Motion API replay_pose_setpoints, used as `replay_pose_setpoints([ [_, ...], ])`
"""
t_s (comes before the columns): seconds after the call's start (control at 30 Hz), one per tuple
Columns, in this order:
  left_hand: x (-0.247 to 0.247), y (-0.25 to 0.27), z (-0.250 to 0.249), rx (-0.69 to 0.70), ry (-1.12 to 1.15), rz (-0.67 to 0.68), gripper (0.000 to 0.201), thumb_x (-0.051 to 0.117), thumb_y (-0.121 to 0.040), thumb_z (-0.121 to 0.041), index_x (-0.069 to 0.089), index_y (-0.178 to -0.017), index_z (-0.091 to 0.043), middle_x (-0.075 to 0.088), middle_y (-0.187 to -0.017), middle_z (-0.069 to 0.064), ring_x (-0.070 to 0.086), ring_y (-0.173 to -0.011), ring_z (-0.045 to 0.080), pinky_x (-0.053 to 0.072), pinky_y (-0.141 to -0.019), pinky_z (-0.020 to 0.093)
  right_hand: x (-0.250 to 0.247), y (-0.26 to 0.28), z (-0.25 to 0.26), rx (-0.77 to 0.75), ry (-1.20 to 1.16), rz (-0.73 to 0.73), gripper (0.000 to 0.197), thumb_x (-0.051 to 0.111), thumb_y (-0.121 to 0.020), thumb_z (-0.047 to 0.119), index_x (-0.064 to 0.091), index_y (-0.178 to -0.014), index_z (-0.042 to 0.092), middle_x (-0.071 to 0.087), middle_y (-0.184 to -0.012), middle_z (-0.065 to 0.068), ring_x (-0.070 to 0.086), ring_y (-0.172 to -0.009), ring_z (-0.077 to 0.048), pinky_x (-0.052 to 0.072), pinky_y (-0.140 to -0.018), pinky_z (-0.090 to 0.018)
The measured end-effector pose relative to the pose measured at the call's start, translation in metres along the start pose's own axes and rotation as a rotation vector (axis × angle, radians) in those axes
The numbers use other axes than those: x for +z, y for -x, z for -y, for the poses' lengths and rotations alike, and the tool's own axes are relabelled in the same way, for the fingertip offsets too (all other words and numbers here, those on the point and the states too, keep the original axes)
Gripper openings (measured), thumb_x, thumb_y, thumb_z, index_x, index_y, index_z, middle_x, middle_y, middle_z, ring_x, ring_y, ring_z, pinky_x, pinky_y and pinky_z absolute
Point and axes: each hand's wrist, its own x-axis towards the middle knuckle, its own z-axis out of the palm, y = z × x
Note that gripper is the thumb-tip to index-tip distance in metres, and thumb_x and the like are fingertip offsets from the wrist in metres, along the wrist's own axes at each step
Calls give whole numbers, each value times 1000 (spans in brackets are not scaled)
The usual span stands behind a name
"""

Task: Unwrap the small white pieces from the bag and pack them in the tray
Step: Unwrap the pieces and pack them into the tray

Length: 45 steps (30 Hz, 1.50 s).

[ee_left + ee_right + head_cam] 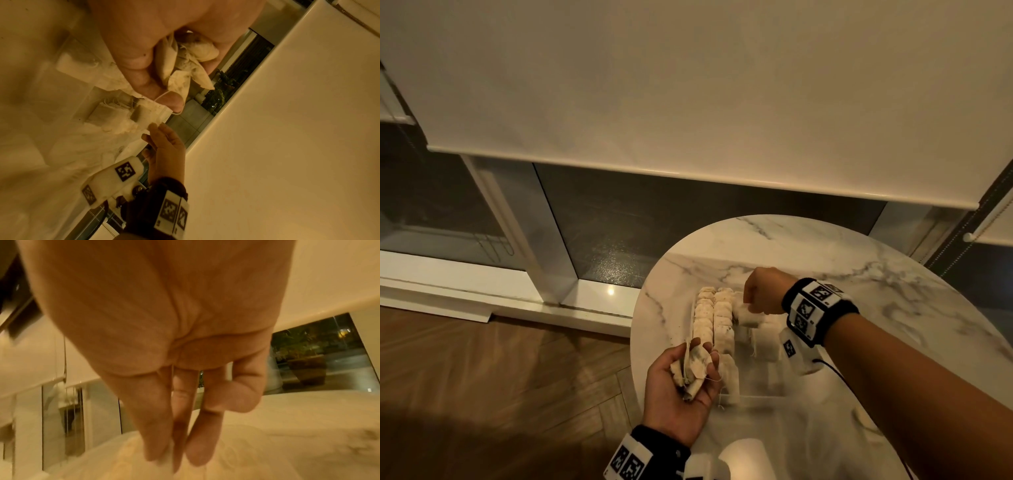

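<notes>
Round marble tabletop (825,246) by a window with a cream roller blind (688,85), herringbone wood floor (500,377) left. Head view: clear tray (763,397) on tabletop, two rows of small white pieces (714,315) packed along its left side, more loose ones to their right. Left hand (681,383) palm up just left of tray, fingers loosely curled round a bunch of crumpled empty wrappers (693,368) with string. Right hand (762,291) over far end of tray, fingers pointed down, tips at a white piece; wrist bands with black-white markers on both arms. Left wrist view: left hand (144,48) grip cupped round wrappers (180,68), thread looped over a fingertip; tray (68,68) with pieces beyond; right hand (166,146) lower, fingers reaching to the pieces. Right wrist view: blurred; right hand (164,337) fingers nearly straight, thumb and first fingers close together at something pale at their tips, little finger curled in; cannot tell for sure if grip is closed on a piece.
</notes>
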Motion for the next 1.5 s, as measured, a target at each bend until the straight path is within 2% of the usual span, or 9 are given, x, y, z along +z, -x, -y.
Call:
replay_pose_setpoints([
  [0.13, -2, -1, -1, -5, 5, 3, 27, 58, -86, -19, 68, -105, -4, 67, -100, 18, 66, -77, 28, 56, -57, 29, 6, -15, 1, 40, 27, 42, 14, 75, -87, 16, 75, -101, 18, 71, -85, -2, 65, -67, -13, 48, -54, -19],
  [0.33, -1, 0, -1, -12, 24, 7, 26, 58, -88, -21, 69, -104, -4, 68, -99, 18, 67, -76, 28, 56, -58, 29, 16, -29, 0, 84, 48, -64, 15, 79, -82, 19, 77, -97, 19, 70, -100, -3, 66, -89, -20, 54, -78, -28],
  [0.43, -1, -1, -2, -13, 29, 4, 25, 58, -87, -20, 70, -101, -3, 68, -101, 18, 66, -76, 28, 56, -58, 29, 20, -35, 2, 116, 60, -107, 20, 78, -81, 16, 74, -100, 15, 71, -105, -7, 68, -94, -25, 59, -84, -35],
  [0.73, 0, -1, -2, -5, 10, 4, 25, 58, -87, -20, 69, -103, -4, 68, -99, 17, 66, -76, 28, 57, -56, 30, 15, -32, 1, 120, -52, -133, 27, 79, -82, 19, 71, -107, 14, 65, -109, -6, 64, -101, -25, 56, -86, -32],
  [0.93, 1, -2, -1, -7, 14, 4, 24, 57, -89, -21, 70, -99, -3, 68, -101, 17, 65, -82, 28, 58, -57, 29, 14, -19, 6, 96, -52, -28, 18, 64, -82, 18, 77, -91, 9, 75, -93, -10, 71, -86, -25, 61, -77, -36],
  [1.1, 3, 1, 1, 5, -1, -2, 26, 60, -83, -19, 70, -99, -2, 67, -102, 18, 65, -81, 28, 57, -57, 29, 22, -13, 7, 64, -40, 78, 27, 60, -90, 16, 75, -113, 15, 72, -110, -7, 64, -85, -22, 58, -78, -32],
  [1.33, 8, 4, 1, 18, -7, -1, 26, 61, -79, -18, 72, -92, 1, 69, -96, 18, 65, -83, 29, 56, -59, 29, 23, -9, -1, 22, -155, -38, 34, 53, -93, 13, 72, -119, 22, 67, -121, -1, 61, -90, -17, 54, -71, -26],
  [1.43, 10, 6, 2, 23, -4, 7, 27, 61, -79, -20, 73, -92, 0, 68, -101, 19, 66, -86, 31, 57, -64, 31, 15, 1, -7, -5, -263, -153, 30, 55, -93, 13, 71, -117, 23, 68, -121, 1, 62, -102, -15, 52, -86, -27],
  [1.5, 10, 6, 3, 27, 1, 15, 29, 59, -83, -23, 71, -96, 0, 68, -103, 20, 67, -86, 33, 58, -66, 33, 10, 14, -9, -26, -347, -248, 29, 54, -94, 14, 70, -115, 25, 70, -115, 3, 65, -100, -13, 51, -86, -27],
])
